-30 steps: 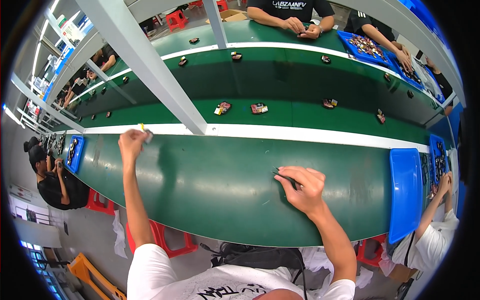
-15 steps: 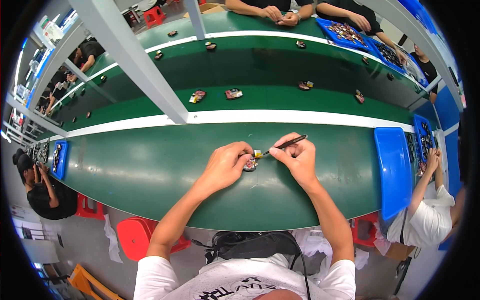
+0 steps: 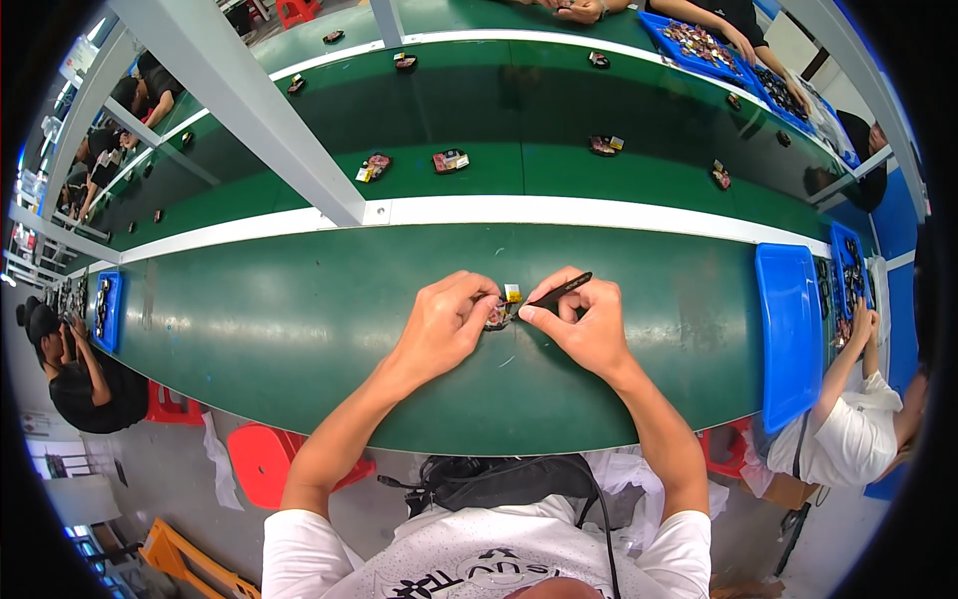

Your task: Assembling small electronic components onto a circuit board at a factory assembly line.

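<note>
My left hand (image 3: 442, 321) is closed on the left edge of a small dark-shelled electronic assembly (image 3: 495, 322), holding it against the green bench. A yellow and white piece (image 3: 512, 294) stands out at the assembly's far side. In my right hand (image 3: 591, 327) is a slim black tool, apparently tweezers (image 3: 564, 290), pinched between thumb and fingers. The tool's back end points up and to the right. Its tip is at the right side of the assembly, partly hidden by my fingertips, so I cannot tell what it touches.
A white rail (image 3: 449, 211) crosses beyond my bench (image 3: 249, 319), with a grey post (image 3: 239, 110) rising at left. Similar assemblies (image 3: 450, 162) lie on the green belt behind. An upright blue tray (image 3: 788, 334) stands at right, near a co-worker in white (image 3: 838, 434). Red stools (image 3: 261, 464) are below.
My right hand has come closer to the assembly, bringing the tool tip down and left to its right side. My left hand keeps its hold. The view has shifted slightly.
</note>
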{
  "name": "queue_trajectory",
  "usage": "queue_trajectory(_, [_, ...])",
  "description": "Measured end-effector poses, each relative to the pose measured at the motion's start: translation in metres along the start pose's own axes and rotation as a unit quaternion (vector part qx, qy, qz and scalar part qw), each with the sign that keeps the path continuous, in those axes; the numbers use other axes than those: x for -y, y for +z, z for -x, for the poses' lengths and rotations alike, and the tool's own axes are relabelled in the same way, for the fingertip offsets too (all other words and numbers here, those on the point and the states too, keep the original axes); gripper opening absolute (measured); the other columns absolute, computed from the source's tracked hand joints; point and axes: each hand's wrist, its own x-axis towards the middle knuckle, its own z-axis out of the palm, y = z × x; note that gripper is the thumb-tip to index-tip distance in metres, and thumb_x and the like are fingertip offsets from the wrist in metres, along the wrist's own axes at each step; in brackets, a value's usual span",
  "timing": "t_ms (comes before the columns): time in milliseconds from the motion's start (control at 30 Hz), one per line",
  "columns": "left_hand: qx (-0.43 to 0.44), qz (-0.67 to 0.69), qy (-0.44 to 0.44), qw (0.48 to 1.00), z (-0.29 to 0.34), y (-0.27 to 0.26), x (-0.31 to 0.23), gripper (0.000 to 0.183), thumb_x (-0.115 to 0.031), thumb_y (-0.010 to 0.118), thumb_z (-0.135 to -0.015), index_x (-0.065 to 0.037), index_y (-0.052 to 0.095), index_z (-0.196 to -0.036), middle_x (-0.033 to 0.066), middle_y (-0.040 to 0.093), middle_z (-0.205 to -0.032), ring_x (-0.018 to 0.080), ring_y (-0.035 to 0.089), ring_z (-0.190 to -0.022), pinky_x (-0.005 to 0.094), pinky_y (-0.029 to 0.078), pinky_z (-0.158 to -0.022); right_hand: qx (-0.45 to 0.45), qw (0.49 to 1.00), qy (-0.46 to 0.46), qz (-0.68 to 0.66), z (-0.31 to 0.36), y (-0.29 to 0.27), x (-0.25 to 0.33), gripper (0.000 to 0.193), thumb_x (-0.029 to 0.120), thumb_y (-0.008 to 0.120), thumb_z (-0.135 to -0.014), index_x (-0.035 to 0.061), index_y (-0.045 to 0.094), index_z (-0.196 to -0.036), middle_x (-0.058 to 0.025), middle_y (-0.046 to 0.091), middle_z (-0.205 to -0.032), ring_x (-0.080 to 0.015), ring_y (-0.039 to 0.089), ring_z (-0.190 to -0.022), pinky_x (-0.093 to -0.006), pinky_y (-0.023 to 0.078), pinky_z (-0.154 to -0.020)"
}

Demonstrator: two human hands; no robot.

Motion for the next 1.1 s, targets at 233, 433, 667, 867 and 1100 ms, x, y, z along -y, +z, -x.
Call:
queue_trajectory(233, [-0.020, 0.057, -0.007, 0.998, -0.001, 0.010, -0.008, 0.009, 0.003, 0.061, -0.095, 0.006, 0.065, -0.103, 0.0098, 0.069, -0.086, 0.0097, 0.064, -0.058, 0.0248, 0.049, -0.050, -0.024, 1.000, 0.016, 0.012, 0.003, -0.002, -0.001, 0.017, 0.009, 0.085, -0.078, 0.0026, 0.073, -0.088, 0.0092, 0.037, -0.048, 0.0004, 0.027, -0.045, -0.0240, 0.017, -0.045])
queue_trajectory(433, [-0.025, 0.126, -0.054, 0.990, -0.002, 0.018, -0.015, 0.010, 0.004, 0.060, -0.096, 0.007, 0.065, -0.104, 0.0087, 0.066, -0.088, 0.0095, 0.061, -0.054, 0.0238, 0.046, -0.043, -0.051, 0.996, 0.049, -0.056, 0.004, -0.008, -0.007, 0.015, 0.006, 0.084, -0.080, 0.0018, 0.073, -0.088, 0.0104, 0.046, -0.055, 0.0026, 0.031, -0.048, -0.0214, 0.019, -0.044])
queue_trajectory(667, [-0.032, 0.116, -0.024, 0.992, -0.004, 0.024, -0.019, 0.012, 0.000, 0.061, -0.098, 0.007, 0.066, -0.106, 0.0073, 0.062, -0.086, 0.0111, 0.064, -0.055, 0.0228, 0.045, -0.039, -0.037, 0.994, 0.071, -0.075, 0.005, -0.016, -0.004, 0.014, 0.005, 0.084, -0.080, 0.0011, 0.073, -0.088, 0.0088, 0.054, -0.061, 0.0036, 0.033, -0.049, -0.0203, 0.021, -0.044])
queue_trajectory(867, [0.009, 0.236, -0.095, 0.967, -0.007, 0.022, -0.017, 0.017, -0.003, 0.062, -0.099, 0.006, 0.064, -0.112, 0.0124, 0.067, -0.097, 0.0157, 0.069, -0.062, 0.0244, 0.052, -0.045, -0.033, 0.983, 0.080, -0.163, 0.002, -0.025, -0.003, 0.013, -0.001, 0.081, -0.080, 0.0000, 0.071, -0.088, 0.0058, 0.060, -0.068, 0.0032, 0.038, -0.053, -0.0189, 0.026, -0.046])
queue_trajectory(1100, [0.047, 0.340, -0.120, 0.931, -0.011, 0.025, -0.018, 0.032, -0.005, 0.062, -0.100, 0.006, 0.057, -0.130, 0.0178, 0.068, -0.107, 0.0236, 0.074, -0.080, 0.0275, 0.061, -0.054, -0.022, 0.964, 0.119, -0.238, 0.003, -0.034, 0.001, 0.015, -0.006, 0.079, -0.081, -0.0013, 0.070, -0.092, 0.0055, 0.059, -0.068, 0.0023, 0.039, -0.055, -0.0187, 0.029, -0.049])
